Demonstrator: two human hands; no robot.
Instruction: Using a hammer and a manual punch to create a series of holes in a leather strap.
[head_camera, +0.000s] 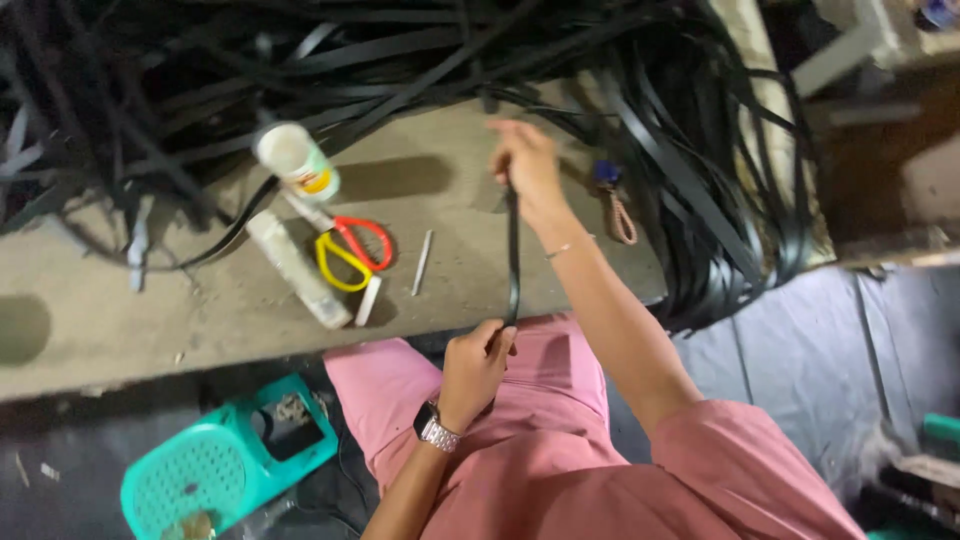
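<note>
Garment: pink short-sleeved top (760, 470) with matching pink trousers (400, 400). Left wrist: silver metal-link wristwatch (436, 427). Right wrist: thin bracelet (565, 247).

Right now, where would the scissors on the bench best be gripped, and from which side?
Grip the scissors by the red and yellow loop handles, coming from above on the side nearer the person. They lie flat and open, while the blade end points towards the white bottle and black straps.

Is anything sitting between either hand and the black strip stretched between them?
Nothing visible. The right hand pinches the upper end of the flat black strip, and the left hand grips its lower end. The red-and-yellow scissors and white stick lie off to the left on the workbench.
</note>
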